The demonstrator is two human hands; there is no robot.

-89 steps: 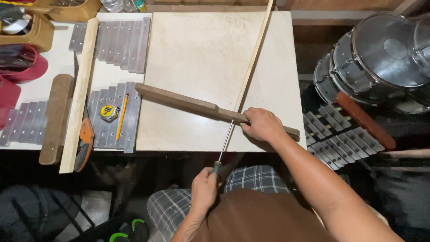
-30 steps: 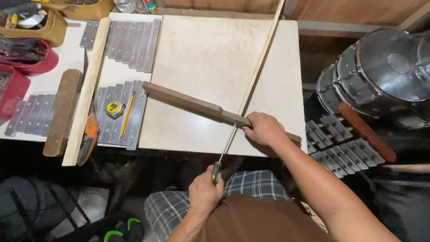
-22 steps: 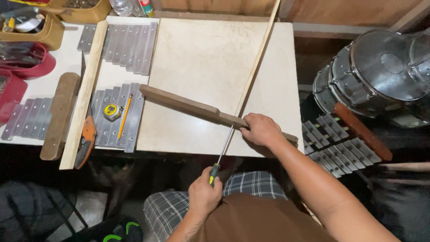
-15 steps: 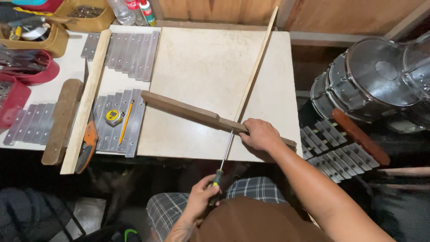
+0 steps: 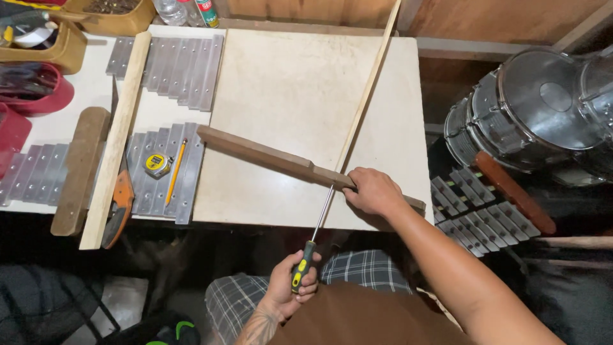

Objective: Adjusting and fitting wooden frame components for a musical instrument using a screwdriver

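A long dark wooden bar lies slantwise across the white tabletop. My right hand presses down on its near right end at the table's front edge. In my left hand, below the table edge, is a screwdriver with a yellow and black handle. Its metal shaft points up to the bar's side, just left of my right hand. A thin pale wooden strip runs from the top of the view down to the bar.
Grey metal bars lie in rows on the left, with a yellow tape measure, a pencil and an orange-handled saw. A pale plank and brown block lie beside them. Shiny drums stand right.
The camera view has shifted slightly. My left hand has drawn the screwdriver handle a little lower and nearer my lap. My right hand stays on the bar.
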